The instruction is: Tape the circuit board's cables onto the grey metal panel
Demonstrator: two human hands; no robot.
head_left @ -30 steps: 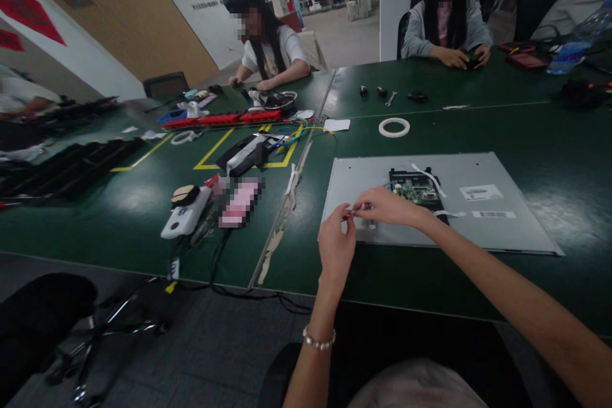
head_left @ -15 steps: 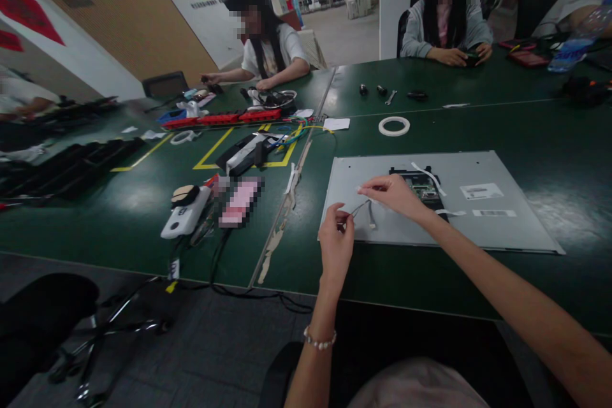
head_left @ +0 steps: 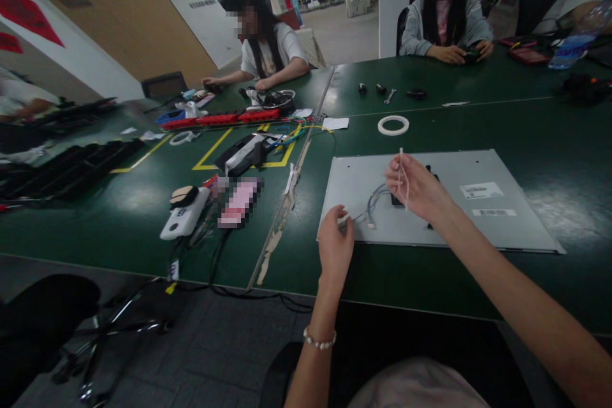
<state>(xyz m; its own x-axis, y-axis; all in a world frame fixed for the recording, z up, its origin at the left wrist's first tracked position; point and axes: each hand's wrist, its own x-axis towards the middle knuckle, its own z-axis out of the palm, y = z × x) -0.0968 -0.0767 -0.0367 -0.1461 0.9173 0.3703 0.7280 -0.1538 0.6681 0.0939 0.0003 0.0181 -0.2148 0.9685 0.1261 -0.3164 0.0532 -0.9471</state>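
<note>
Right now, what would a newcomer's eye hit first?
First, the pale panel lying on the green table, with the right hand over it holding a white strip. Next, the left hand at the panel's near left corner, pinching a thin cable. Then the white ring, flat on the table beyond the panel.

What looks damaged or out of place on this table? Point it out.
The beige tape-like strip on the green table, left of the metal panel, looks damaged: it is ragged and patchy rather than one even band.
</note>
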